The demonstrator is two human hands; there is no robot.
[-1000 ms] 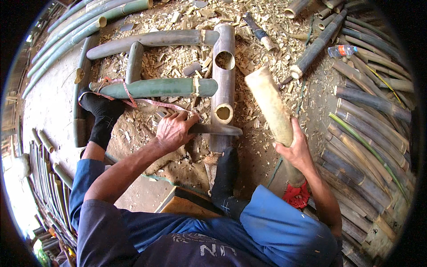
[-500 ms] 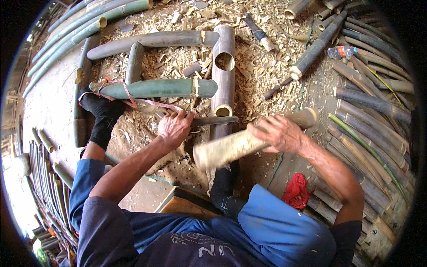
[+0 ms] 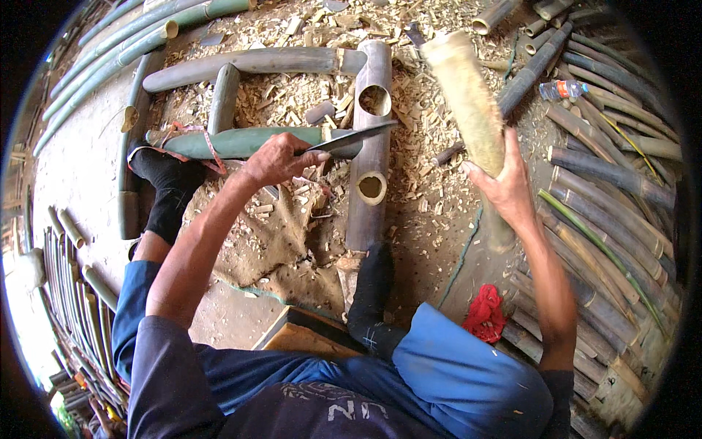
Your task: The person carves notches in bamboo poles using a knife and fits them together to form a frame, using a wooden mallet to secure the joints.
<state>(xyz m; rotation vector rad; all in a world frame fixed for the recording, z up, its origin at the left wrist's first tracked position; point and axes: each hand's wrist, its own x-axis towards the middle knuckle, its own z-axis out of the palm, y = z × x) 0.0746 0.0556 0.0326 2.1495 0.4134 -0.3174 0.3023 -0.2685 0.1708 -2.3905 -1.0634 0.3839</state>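
My left hand (image 3: 280,159) is closed on a long, thin metal chisel (image 3: 351,137), its blade reaching right across the upright dark bamboo post (image 3: 373,139). Two round holes in the post show, one above the blade and one below it. A green bamboo rail (image 3: 270,143) with a pink measuring tape (image 3: 212,150) looped on it meets the post from the left, partly behind my left hand. In my right hand (image 3: 506,186) is a short, thick bamboo club (image 3: 468,99), tilted with its pale, worn end up and away; it is slightly blurred.
Wood chips (image 3: 292,88) cover the floor around the bamboo frame. Bamboo poles (image 3: 614,219) lie stacked at right, near a plastic bottle (image 3: 563,89) and a red cloth (image 3: 484,313). More green poles (image 3: 139,44) lie far left. My black-covered feet (image 3: 172,183) rest by the frame.
The bamboo club has swung from low over the post to the right, its pale end now up and away. My left hand has moved the chisel farther up the post, uncovering the lower hole.
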